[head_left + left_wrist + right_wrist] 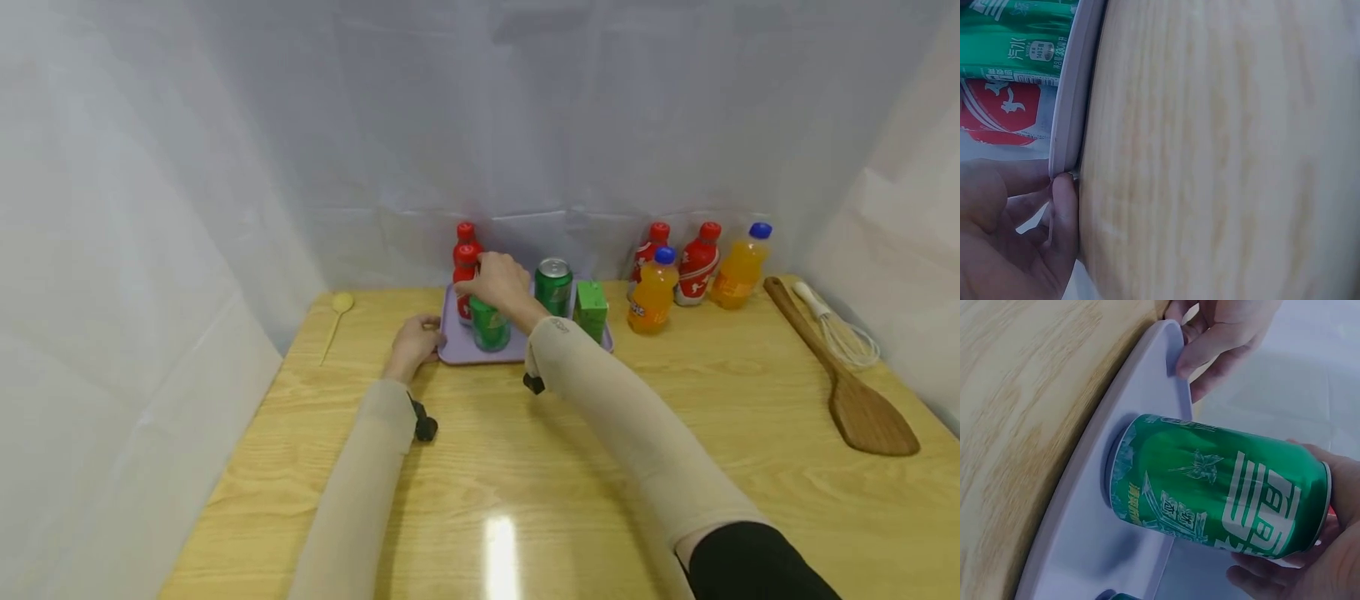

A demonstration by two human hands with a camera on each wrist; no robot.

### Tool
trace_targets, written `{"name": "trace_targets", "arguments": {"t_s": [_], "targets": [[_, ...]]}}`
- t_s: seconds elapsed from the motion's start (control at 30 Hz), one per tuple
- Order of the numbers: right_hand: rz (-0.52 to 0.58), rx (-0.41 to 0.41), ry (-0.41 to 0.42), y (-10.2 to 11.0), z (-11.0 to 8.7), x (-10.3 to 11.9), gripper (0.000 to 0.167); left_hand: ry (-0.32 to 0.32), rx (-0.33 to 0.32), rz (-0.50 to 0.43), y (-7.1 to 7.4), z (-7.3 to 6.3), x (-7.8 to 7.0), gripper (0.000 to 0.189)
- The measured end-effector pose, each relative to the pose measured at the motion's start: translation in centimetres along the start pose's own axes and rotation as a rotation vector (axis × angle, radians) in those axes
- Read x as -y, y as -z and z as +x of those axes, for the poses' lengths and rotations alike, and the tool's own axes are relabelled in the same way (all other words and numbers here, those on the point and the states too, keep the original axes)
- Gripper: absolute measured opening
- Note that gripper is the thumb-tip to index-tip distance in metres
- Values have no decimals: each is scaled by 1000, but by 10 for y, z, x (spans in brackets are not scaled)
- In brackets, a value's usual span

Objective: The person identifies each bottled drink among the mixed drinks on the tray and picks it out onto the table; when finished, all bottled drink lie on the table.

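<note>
My left hand pinches the left rim of the lilac tray, with thumb and fingers at its edge in the left wrist view. My right hand grips a green soda can around its top. The can stands upright at the tray's front left, its base on or close over the surface. Just behind the can are two red-capped bottles, partly hidden by the hand. Another green can and a green drink carton stand on the tray's right side.
To the right stand two orange-drink bottles with blue caps and two red bottles. Farther right lie a wooden spatula and a whisk. A yellow spoon lies at the left. White sheeting hangs behind the table.
</note>
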State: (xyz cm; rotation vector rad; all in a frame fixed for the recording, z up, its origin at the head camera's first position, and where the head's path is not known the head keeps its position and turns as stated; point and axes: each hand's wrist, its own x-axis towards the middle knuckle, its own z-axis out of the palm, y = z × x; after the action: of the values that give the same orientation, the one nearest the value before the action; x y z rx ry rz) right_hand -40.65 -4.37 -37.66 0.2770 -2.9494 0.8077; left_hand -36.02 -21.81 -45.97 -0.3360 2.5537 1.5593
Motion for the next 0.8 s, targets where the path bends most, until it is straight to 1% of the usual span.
{"name": "trace_targets", "arguments": {"t_s": [0.1, 0.2, 0.37, 0.47, 0.53, 0.63, 0.8], "targets": [[5, -7, 18, 0, -2, -2, 40, -3, 6, 14, -1, -1, 0, 51], [7, -35, 47, -1, -2, -3, 43, -6, 5, 13, -1, -2, 0, 51], [18, -94, 96, 3, -1, -2, 55, -18, -5, -5, 0, -2, -1, 51], [55, -110, 121, 6, -1, -2, 63, -14, -4, -12, 0, -2, -2, 50], [113, -111, 141, 8, -2, -2, 67, -9, -3, -11, 1, -4, -2, 48], [241, -110, 175, 9, -6, -1, 71, -8, -6, 0, 0, -5, -1, 47], [470, -108, 205, 14, -11, 2, 68, -10, -20, 29, -1, -2, 1, 48]]}}
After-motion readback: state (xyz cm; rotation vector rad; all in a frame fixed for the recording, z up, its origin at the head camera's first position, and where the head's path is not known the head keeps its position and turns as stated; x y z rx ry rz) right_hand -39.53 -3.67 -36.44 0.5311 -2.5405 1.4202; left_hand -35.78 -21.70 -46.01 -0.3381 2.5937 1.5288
